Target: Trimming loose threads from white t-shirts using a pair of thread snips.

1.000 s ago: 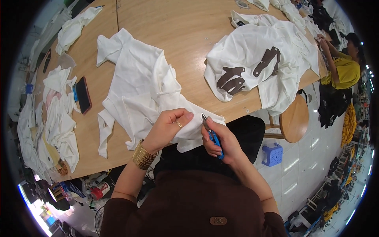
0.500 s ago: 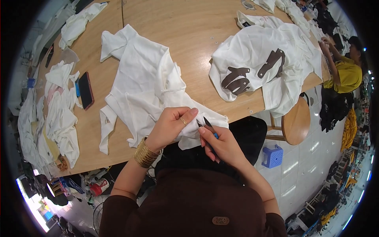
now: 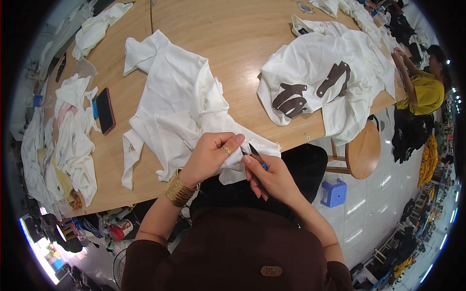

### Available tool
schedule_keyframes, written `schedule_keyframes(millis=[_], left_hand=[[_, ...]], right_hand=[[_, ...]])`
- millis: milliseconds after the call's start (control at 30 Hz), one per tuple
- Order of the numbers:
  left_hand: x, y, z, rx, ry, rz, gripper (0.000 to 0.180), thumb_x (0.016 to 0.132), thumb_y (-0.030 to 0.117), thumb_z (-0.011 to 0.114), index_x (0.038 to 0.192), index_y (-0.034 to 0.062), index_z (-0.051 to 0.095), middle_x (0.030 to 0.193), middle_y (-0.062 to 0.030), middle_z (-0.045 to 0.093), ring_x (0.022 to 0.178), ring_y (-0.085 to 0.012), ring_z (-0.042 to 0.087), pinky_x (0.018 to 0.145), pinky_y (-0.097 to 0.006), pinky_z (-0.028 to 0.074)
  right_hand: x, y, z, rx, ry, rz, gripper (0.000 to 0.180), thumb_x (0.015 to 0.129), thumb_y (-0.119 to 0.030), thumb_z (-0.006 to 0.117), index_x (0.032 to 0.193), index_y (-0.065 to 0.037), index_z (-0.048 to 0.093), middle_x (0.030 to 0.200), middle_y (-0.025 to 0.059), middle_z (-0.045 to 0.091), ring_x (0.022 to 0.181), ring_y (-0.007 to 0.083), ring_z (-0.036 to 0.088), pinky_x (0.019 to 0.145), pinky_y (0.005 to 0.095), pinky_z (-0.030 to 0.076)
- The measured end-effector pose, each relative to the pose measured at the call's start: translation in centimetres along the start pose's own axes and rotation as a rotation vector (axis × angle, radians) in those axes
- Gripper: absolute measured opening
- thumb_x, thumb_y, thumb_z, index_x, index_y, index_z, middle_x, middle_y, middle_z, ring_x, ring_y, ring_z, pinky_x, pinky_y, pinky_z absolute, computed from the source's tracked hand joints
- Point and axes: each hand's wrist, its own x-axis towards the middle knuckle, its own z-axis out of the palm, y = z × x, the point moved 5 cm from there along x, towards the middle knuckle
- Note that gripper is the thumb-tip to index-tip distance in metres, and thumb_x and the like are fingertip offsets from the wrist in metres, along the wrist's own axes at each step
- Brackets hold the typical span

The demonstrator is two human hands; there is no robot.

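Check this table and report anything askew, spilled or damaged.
Nothing looks spilled or torn. The white garment lies crumpled, its edge pinched in the left hand while the right hand holds small snips at it. A printed shirt droops over the wooden table edge.

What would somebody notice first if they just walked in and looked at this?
Probably the two hands at the table's near edge: the left hand pinches a white garment while the right hand holds a small blue-handled cutter against it. Next, the white shirt with dark brown shapes lying to the right.
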Motion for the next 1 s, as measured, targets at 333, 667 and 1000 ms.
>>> schedule_keyframes(millis=[333, 667, 1000], left_hand=[[-0.8, 0.8, 0.1, 0.022, -0.083, 0.057, 0.027, 0.093, 0.021, 0.050, 0.093, -0.0042, 0.059, 0.074, 0.0007, 0.058, 0.070, -0.0044, 0.046, 0.064, -0.022, 0.042], [-0.8, 0.3, 0.2, 0.066, -0.033, 0.061, 0.027, 0.093, 0.020, 0.050, 0.101, -0.0036, 0.059, 0.076, -0.0046, 0.060, 0.071, -0.0072, 0.050, 0.067, -0.023, 0.043], [-0.9, 0.4, 0.5, 0.108, -0.008, 0.061, 0.026, 0.092, 0.019, 0.049, 0.102, -0.0029, 0.060, 0.075, -0.0060, 0.060, 0.069, -0.0082, 0.050, 0.066, -0.024, 0.043]], right_hand=[[0.4, 0.2, -0.9, 0.109, 0.177, -0.192, 0.034, 0.090, -0.030, 0.057, 0.077, 0.001, 0.060, 0.054, 0.0008, 0.053, 0.045, 0.0051, 0.051, 0.041, 0.0181, 0.039], [-0.5, -1.1, -1.4, -0.593, 0.471, -0.447, 0.023, 0.087, -0.024, 0.059, 0.082, -0.002, 0.060, 0.056, 0.0085, 0.058, 0.045, 0.0177, 0.055, 0.044, 0.0291, 0.041], [-1.2, -1.6, -1.4, -0.753, 0.538, -0.508, 0.020, 0.087, -0.020, 0.060, 0.083, 0.000, 0.059, 0.060, 0.0108, 0.058, 0.044, 0.0169, 0.054, 0.044, 0.0271, 0.040]])
